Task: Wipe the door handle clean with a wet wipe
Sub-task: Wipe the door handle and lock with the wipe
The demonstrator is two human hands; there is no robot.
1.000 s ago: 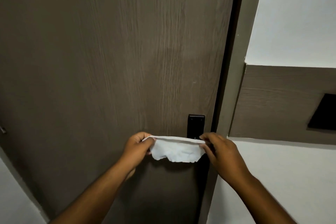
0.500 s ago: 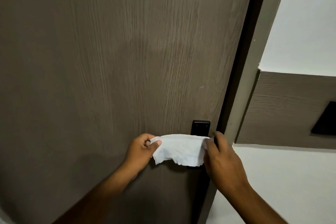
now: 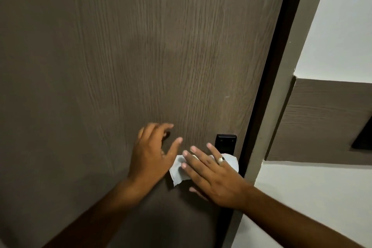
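The white wet wipe [image 3: 177, 169] is draped over the door handle, which is hidden beneath it, just below the black lock plate [image 3: 225, 143] on the dark wood-grain door [image 3: 141, 46]. My right hand [image 3: 215, 177], wearing a ring, lies flat over the wipe with fingers stretched across it and the thumb underneath, pressing it onto the handle. My left hand [image 3: 153, 155] hovers just left of the wipe with its fingers spread, and it holds nothing.
The grey door frame [image 3: 281, 106] runs along the door's right edge. Beyond it is a white wall with a brown wood-grain panel [image 3: 322, 123] carrying a black plate [image 3: 364, 137] at the far right.
Both hands were stretching the wipe between them in front of the handle. Now my left hand has let go and opened, and my right hand has laid the wipe over the handle.
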